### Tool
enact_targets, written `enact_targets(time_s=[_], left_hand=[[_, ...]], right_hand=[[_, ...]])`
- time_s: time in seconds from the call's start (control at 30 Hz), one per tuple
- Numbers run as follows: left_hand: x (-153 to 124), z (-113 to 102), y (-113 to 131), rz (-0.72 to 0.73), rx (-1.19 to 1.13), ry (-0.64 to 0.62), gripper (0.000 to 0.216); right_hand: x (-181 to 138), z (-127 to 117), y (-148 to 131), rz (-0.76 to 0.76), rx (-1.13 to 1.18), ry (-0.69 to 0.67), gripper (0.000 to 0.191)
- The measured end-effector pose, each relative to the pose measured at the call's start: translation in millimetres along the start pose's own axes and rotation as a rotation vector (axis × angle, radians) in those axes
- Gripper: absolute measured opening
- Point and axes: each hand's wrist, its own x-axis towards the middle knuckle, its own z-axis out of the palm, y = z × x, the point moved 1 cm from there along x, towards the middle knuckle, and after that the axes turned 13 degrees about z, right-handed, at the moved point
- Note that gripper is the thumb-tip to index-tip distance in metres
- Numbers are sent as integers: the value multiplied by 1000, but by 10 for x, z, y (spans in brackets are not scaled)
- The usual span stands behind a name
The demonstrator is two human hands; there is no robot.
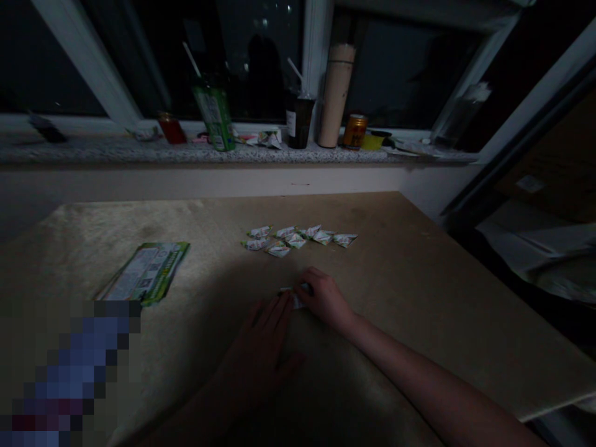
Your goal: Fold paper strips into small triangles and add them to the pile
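Observation:
A small whitish printed piece of wrapper (298, 300) lies flat on the table between my hands. My left hand (261, 341) is laid out flat, fingers stretched, with the fingertips pressing on its left end. At its right end, my right hand (326, 299) has its fingers bent and closed on the wrapper. Part of the wrapper is hidden under the fingers. Beyond my hands sit several small folded wrappers (295, 240), white and green, some in pointed triangular shapes. To the left rests a stack of flat green-and-white printed packets (151, 270).
A pixelated blue patch (88, 366) covers the table's lower left. On the granite windowsill (261, 155) stand a green cup (215, 118), a dark cup with a straw (298, 121), a tall beige bottle (336, 96), an orange can (355, 131) and a red jar (172, 128).

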Motion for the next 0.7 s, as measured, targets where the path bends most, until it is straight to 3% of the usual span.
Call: enact_targets(time_s=[0.17, 0.7], left_hand=[[16, -11, -47, 61, -17, 4, 74], [27, 6, -76, 45, -42, 14, 77]], right_hand=[[8, 13, 19, -3, -10, 6, 11], [19, 20, 31, 8, -12, 9, 11]])
